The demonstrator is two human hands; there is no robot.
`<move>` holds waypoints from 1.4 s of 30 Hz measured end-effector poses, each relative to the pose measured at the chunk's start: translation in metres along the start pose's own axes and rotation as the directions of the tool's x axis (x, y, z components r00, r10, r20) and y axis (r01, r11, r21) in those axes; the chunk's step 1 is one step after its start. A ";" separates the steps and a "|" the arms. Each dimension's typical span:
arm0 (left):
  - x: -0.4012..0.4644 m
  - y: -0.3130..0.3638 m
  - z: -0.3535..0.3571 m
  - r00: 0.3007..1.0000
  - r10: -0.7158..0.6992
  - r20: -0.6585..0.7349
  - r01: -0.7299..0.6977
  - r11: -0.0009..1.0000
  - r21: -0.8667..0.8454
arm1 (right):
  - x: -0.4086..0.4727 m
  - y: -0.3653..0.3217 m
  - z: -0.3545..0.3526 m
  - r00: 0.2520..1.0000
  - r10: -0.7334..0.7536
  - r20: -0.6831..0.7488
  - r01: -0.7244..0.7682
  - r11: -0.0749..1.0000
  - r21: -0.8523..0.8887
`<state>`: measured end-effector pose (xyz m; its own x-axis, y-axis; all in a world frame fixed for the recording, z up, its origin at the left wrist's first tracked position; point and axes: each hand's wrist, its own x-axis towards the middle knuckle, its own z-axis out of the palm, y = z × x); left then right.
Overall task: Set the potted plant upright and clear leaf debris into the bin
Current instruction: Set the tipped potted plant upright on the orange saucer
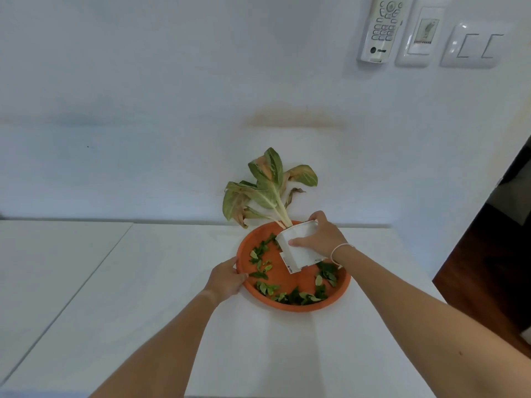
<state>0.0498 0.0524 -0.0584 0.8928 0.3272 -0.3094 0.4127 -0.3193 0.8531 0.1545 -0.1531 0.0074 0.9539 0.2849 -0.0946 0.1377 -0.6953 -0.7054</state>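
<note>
A white pot (298, 254) lies tilted in a round orange tray (290, 307), its mouth turned up toward the wall. Green and yellowing leaves of the plant (267, 185) fan out above the tray's far edge. My right hand (316, 238) is wrapped over the pot's upper side, thumb on its front wall. My left hand (227, 278) grips the tray's left rim. Small dark green leaf pieces (296, 297) are scattered over the tray floor, on the left, along the front and to the right under the pot. No bin is in view.
The tray sits on a white table (161, 311) pushed against a white wall. A seam to another white surface (43, 268) runs on the left. A remote holder (382, 27) and switch plates (471, 44) hang on the wall at upper right. Dark flooring (488, 254) shows at right.
</note>
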 end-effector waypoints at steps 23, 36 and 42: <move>-0.001 0.000 0.007 0.998 -0.004 -0.059 0.008 0.998 0.065 | -0.022 0.028 0.058 0.945 0.043 -0.324 0.061 0.951 0.303; -0.004 0.001 0.006 0.999 -0.012 -0.038 0.016 0.992 0.127 | -0.025 0.038 0.056 0.987 -0.021 -0.158 0.072 0.943 0.325; -0.006 -0.001 0.008 0.997 -0.047 -0.053 0.051 0.996 0.076 | -0.025 0.047 0.046 0.991 -0.035 -0.132 0.079 0.938 0.339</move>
<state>0.0455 0.0439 -0.0602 0.8617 0.3888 -0.3260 0.4698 -0.3691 0.8019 0.1250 -0.1626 -0.0558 0.9753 0.2193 0.0242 0.1138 -0.4061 -0.9067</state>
